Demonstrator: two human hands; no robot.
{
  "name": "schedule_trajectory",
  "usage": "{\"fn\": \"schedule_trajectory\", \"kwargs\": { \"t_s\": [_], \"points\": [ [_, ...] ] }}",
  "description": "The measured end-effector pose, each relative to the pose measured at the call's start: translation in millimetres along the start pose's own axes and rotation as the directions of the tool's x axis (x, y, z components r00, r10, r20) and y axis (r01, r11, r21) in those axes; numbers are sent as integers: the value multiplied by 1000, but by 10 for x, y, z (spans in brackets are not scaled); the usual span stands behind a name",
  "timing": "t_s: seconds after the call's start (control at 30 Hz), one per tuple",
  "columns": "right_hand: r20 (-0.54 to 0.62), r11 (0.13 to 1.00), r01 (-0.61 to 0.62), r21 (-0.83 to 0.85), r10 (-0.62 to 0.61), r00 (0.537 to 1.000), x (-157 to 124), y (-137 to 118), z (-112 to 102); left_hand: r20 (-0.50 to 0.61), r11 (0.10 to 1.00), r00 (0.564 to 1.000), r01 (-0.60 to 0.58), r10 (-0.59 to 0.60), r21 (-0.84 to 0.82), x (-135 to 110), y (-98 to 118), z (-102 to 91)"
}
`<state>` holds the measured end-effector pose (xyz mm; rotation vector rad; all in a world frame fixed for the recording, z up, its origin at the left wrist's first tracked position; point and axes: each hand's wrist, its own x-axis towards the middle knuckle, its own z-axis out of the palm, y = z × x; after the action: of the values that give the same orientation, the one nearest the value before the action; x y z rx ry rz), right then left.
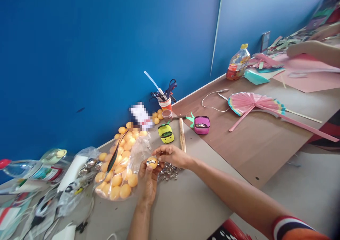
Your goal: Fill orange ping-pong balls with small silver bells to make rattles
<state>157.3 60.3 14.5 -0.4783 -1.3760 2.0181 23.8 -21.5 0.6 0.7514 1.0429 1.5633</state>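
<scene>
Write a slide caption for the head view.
Left hand and right hand pinch an orange ball beside a bag of orange balls and a heap of silver pieces.

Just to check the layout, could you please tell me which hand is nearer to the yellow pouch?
The right. The right hand sits just below the yellow pouch, apart from it; the left hand is farther back toward the person, holding the orange ball.

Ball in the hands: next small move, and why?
Probably press the silver piece flat onto the ball with the right hand, the left hand steadying it in its grip. The ball sits at the left fingertips, the right fingers pinch at its side, and the piece lies across its face.
</scene>
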Motion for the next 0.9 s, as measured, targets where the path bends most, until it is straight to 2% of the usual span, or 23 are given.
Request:
{"fn": "schedule_trajectory", "kwargs": {
  "t_s": [0.17, 0.33, 0.77, 0.83, 0.9],
  "points": [
    [12, 998, 3, -56, -3, 1000, 0, 37, 43, -69, 1000, 997, -21, 20, -13, 11, -27, -20],
    [-12, 995, 12, -104, -13, 1000, -3, 37, 46, -74, 999, 996, -46, 48, 30, 5, -28, -2],
    [-28, 997, -40, 63, 42, 999, -19, 23, 75, -71, 996, 995, -66, 70, 60, 2, -2, 6],
    [-80, 999, -54, 9, 54, 995, -7, 27, 56, -76, 997, 996, -51, 55, 62, 1, 8, 18],
    [-162, 986, -80, -149, 56, 985, 5, 22, 20, -99, 998, 994, -32, 38, 56, 4, 10, 18]
  ]
}}
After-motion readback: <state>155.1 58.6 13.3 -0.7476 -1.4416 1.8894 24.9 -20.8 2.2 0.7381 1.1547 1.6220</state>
